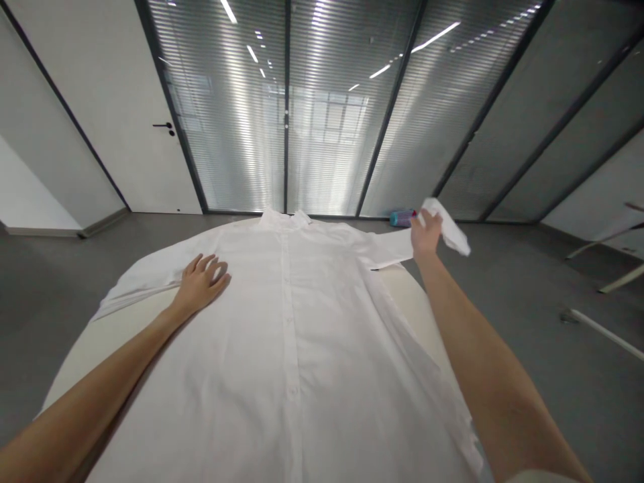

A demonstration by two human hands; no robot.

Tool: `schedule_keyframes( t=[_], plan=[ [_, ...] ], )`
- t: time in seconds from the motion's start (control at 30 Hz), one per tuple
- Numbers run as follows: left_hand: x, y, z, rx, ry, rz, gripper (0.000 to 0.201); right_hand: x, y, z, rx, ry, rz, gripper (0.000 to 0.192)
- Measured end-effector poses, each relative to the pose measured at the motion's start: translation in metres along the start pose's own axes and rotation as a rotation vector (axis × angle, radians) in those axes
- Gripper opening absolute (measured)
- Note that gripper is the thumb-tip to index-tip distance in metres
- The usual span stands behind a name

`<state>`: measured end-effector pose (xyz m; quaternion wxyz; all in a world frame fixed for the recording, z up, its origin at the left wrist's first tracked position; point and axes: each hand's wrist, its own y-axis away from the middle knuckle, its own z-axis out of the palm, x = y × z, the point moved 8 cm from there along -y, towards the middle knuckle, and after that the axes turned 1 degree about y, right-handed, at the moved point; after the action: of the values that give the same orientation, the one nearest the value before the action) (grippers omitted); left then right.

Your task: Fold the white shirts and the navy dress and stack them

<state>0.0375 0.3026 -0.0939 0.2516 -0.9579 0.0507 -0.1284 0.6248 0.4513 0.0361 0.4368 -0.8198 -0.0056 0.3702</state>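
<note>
A white shirt lies buttoned and face up along the middle of the frame, collar toward the top centre, its hem cut off by the bottom edge. The left hand lies flat with fingers spread on the shirt near the left shoulder, pressing the cloth down. The right hand, at centre right, is closed on the end of the right sleeve, and the cuff sticks up and out past the fingers, lifted off the surface; the fingertips are hidden behind the cloth, so the exact grip is hard to make out. The left sleeve runs out to the left, folded flat, its end thin and hard to read. The shirt covers most of a pale table, which shows only as a bare strip at left and a small wedge under the right sleeve; its near edge is out of the frame. The right side of the shirt hangs close to the table's edge. A small blue thing sits on the floor behind the right hand, partly hidden by it. Grey floor lies open on both sides. White bars lie at the right edge, cut off. Behind stand glass walls with blinds and a white door at upper left.
</note>
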Motion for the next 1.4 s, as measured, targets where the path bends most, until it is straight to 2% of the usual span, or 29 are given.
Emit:
schedule_keyframes(
  t=[0.07,0.1,0.2,0.3,0.37,0.4,0.5,0.6,0.7,0.77,0.83,0.93,1.03,1.1,1.17,1.3,1.4],
  plan=[
    [0.005,0.000,-0.011,0.072,0.016,0.039,0.042,-0.040,0.007,0.027,-0.074,-0.025,-0.056,0.045],
    [0.006,0.000,-0.015,0.092,0.035,0.048,0.041,-0.066,0.021,0.042,-0.165,-0.036,-0.139,0.047],
    [0.006,0.000,-0.018,0.061,0.202,0.014,0.043,-0.129,0.099,0.085,-0.520,0.003,-0.386,0.053],
    [0.003,0.001,-0.013,-0.009,0.394,-0.068,0.051,-0.155,0.192,0.110,-0.895,0.088,-0.585,0.041],
    [0.004,0.002,-0.013,-0.017,0.453,-0.100,0.057,-0.157,0.230,0.114,-1.021,0.107,-0.682,0.031],
    [0.005,0.003,-0.015,-0.011,0.464,-0.104,0.061,-0.155,0.239,0.114,-1.034,0.111,-0.704,0.029],
    [0.014,0.002,-0.021,-0.005,0.483,-0.088,0.073,-0.152,0.240,0.111,-0.977,0.101,-0.700,0.027],
    [0.023,-0.002,-0.018,-0.066,0.555,-0.121,0.084,-0.153,0.229,0.107,-0.884,0.085,-0.657,0.032],
    [0.015,-0.011,-0.003,-0.106,0.683,-0.380,0.079,-0.152,0.217,0.102,-0.762,0.157,-0.612,0.044],
    [0.009,-0.018,0.007,-0.128,0.746,-0.562,0.076,-0.151,0.214,0.098,-0.723,0.234,-0.619,0.040],
    [0.010,-0.028,0.015,-0.173,0.753,-0.640,0.080,-0.153,0.213,0.096,-0.718,0.308,-0.654,0.030],
    [0.015,-0.044,0.023,-0.237,0.697,-0.633,0.076,-0.158,0.215,0.094,-0.737,0.412,-0.742,0.022],
    [0.022,-0.053,0.028,-0.271,0.642,-0.603,0.048,-0.159,0.214,0.093,-0.776,0.467,-0.831,0.021],
    [0.025,-0.055,0.030,-0.279,0.602,-0.583,0.034,-0.149,0.205,0.091,-0.801,0.481,-0.850,0.018],
    [0.027,-0.054,0.031,-0.278,0.582,-0.571,0.035,-0.131,0.189,0.086,-0.813,0.506,-0.815,0.018],
    [0.032,-0.048,0.029,-0.227,0.625,-0.591,0.052,-0.091,0.154,0.069,-0.767,0.582,-0.700,0.027],
    [0.040,-0.044,0.028,-0.214,0.714,-0.612,0.038,-0.075,0.139,0.053,-0.674,0.633,-0.632,0.028]
  ],
)
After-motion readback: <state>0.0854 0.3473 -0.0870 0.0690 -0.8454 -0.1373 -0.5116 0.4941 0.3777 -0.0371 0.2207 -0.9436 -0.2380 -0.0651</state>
